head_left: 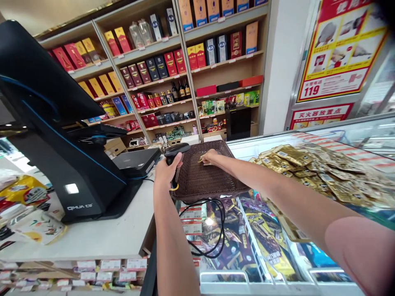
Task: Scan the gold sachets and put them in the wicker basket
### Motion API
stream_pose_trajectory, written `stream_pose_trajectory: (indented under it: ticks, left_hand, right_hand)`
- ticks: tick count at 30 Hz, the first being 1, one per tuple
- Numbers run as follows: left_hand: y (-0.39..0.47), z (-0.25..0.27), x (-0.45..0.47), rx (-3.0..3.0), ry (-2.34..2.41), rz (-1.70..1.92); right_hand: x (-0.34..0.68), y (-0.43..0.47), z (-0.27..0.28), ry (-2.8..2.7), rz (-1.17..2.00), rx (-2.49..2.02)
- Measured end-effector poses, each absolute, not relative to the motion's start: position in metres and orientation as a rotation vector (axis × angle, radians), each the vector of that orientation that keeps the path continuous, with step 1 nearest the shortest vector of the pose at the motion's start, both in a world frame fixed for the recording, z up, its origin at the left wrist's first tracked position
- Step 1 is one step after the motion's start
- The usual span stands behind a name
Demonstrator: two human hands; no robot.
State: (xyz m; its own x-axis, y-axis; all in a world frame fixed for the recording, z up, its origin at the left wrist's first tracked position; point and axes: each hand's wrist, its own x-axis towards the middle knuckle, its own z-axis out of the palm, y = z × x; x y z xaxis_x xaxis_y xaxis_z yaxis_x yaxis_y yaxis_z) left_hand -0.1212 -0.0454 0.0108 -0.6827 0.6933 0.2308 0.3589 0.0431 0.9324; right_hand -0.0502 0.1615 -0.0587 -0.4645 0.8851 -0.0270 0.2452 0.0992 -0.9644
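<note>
Two hands busy: my left hand (pixel 165 172) wrapped round black barcode scanner (pixel 177 150) at wicker basket (pixel 200 176)'s left edge; my right hand (pixel 210 157) closed, seemingly pinching gold-coloured piece (pixel 201 159), too small to name, inside basket. Step in hand, I judge: handling piece, scanner at ready. Next move calls for steady pinch, scanner clear of looped cable (pixel 224 230) on chest freezer (pixel 234 289); gold packets (pixel 296 158) heaped right, checkout terminal (pixel 80 176) left
</note>
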Motion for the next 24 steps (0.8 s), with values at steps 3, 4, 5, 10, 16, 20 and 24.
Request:
stream_pose_trajectory:
  ticks: [3,4,5,10,16,20,24]
  left_hand:
    - [-0.045,0.015,-0.115,1.069,2.079,1.628]
    - [-0.044,0.017,-0.113,1.076,2.087,1.602]
    - [-0.044,0.018,-0.111,1.093,2.095,1.574]
    - [-0.035,0.020,-0.095,1.208,2.139,1.434]
    - [-0.023,0.023,-0.067,1.319,2.044,1.320]
    - [-0.020,0.024,-0.053,1.395,2.041,1.228]
    - [-0.017,0.023,-0.047,1.415,2.040,1.180]
  right_hand:
    - [-0.015,0.158,-0.051,-1.683,1.459,-1.084]
    - [0.002,0.156,-0.051,-1.659,1.484,-1.048]
    - [0.020,0.154,-0.051,-1.632,1.519,-1.001]
    - [0.111,0.141,-0.059,-1.389,1.730,-0.803]
    - [0.164,0.133,-0.061,-1.325,1.732,-0.819]
    - [0.176,0.140,-0.058,-1.351,1.703,-0.801]
    - [0.182,0.149,-0.052,-1.464,1.621,-0.827]
